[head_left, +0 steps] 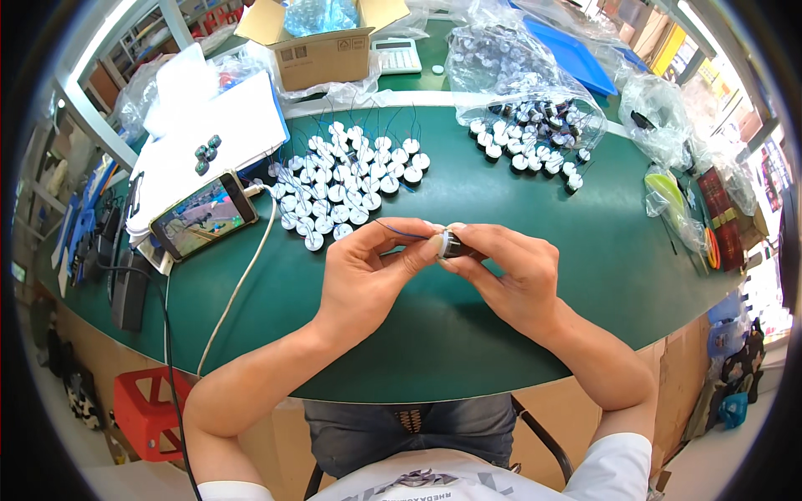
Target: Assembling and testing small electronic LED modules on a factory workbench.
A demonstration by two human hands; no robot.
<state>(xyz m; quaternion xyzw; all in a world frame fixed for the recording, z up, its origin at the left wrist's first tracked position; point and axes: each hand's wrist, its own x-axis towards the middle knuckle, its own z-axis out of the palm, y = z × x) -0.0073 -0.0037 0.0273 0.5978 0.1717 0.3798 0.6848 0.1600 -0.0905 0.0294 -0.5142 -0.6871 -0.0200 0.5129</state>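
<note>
Between both grips [368,271] [516,269], round component [452,245]

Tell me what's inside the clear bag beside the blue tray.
Many small white-topped parts show through the clear bag; others lie at its mouth. Deeper layers are hidden.

The scene is bright, glare whitens the right side, and edges bend.

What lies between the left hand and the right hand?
A small black-and-white part, held by both left hand and right hand, as the head view shows.
</note>
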